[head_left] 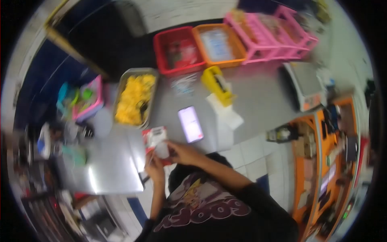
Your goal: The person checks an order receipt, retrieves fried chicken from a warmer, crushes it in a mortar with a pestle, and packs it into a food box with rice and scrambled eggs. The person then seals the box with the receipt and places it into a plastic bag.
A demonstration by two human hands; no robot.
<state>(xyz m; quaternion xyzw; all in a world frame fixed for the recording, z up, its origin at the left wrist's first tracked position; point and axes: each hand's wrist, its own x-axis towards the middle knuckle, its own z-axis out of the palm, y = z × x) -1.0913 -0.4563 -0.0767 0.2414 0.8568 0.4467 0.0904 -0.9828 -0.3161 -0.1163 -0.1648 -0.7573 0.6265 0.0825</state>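
Close to the table's front edge, my two hands meet in front of my body. My right hand (180, 153) has its fingers closed on a small whitish round object (162, 150), too blurred to name more exactly. Just left of it, my left hand (155, 166) is closed with fingertips pinched together; what lies in them cannot be made out. A red and white packet (155, 136) shows behind and beneath the hands, partly covered by them. Right of the packet, a phone (190, 124) with a lit screen lies on the metal table (167, 113).
A metal tray (150, 105) of yellow food stands behind my hands. Farther back are a red bin (160, 60), an orange bin (219, 63) and pink racks (262, 50). A yellow dispenser (215, 86) with white paper and a scale (308, 86) stand rightward; a pink basket (96, 101) is left.
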